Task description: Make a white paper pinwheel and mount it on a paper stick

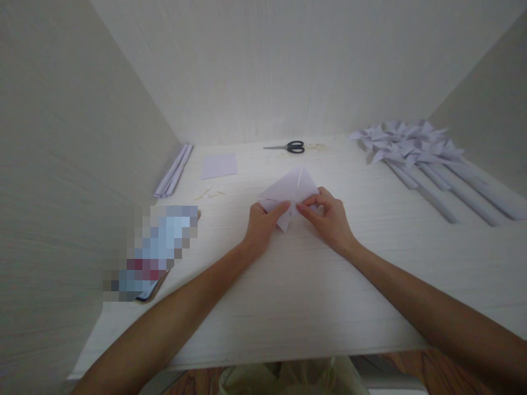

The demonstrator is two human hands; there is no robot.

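Note:
A white sheet of paper (286,186) with cuts running in from its corners is held just above the table, between my two hands. My left hand (265,222) pinches its lower left side, thumb on top near the centre. On the lower right side my right hand (327,213) grips the paper between thumb and bent fingers. One pointed flap sticks out downward between the hands. The fingers under the paper are partly hidden.
Scissors (293,147) with black handles lie by the back wall, left of a few small scraps. A square paper sheet (219,165), rolled paper sticks (175,170) and small slivers (209,192) are at left, with a blurred phone (164,252). Several paper pinwheels (411,145) on sticks lie right.

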